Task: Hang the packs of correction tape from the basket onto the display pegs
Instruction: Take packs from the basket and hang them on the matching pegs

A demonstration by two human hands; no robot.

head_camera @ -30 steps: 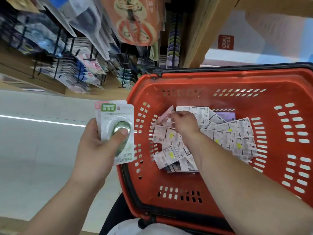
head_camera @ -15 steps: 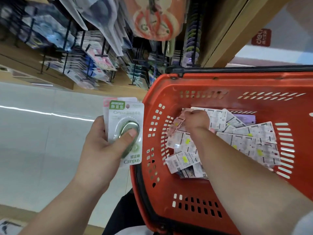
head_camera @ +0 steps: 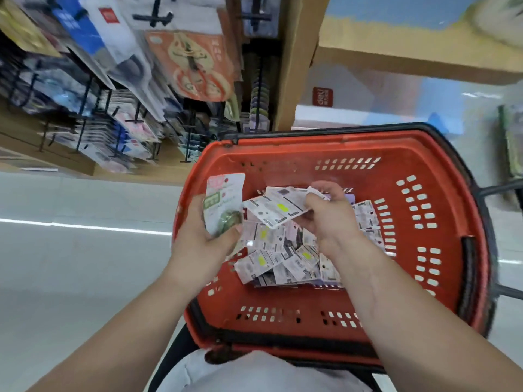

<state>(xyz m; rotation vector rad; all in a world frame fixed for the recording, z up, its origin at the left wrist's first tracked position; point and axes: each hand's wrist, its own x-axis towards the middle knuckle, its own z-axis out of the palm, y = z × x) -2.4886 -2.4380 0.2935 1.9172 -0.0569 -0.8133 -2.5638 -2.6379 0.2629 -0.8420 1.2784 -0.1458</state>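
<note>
At the far left, display pegs (head_camera: 85,114) hold rows of hanging stationery packs, blurred by motion. Nearer, over the left rim of the red basket (head_camera: 441,199), the left hand (head_camera: 203,239) is closed around a small stack of correction tape packs (head_camera: 223,205); the thumb presses on the front of the green one, and a pink card edge shows behind it at the top. The stack stands roughly upright, its lower part hidden in the palm.

Just to the right, above the middle of the basket, the right hand (head_camera: 331,219) pinches a single pack (head_camera: 276,209) by its right end between thumb and fingers. This pack lies tilted, printed back facing up, with a yellow sticker on it, and its left end reaches close to the stack in the left hand; whether they touch cannot be told.

Beneath both hands, a loose pile of packs (head_camera: 285,258) lies on the basket floor, mostly back side up, overlapping one another. Some lie further right, near the perforated right wall.
</note>
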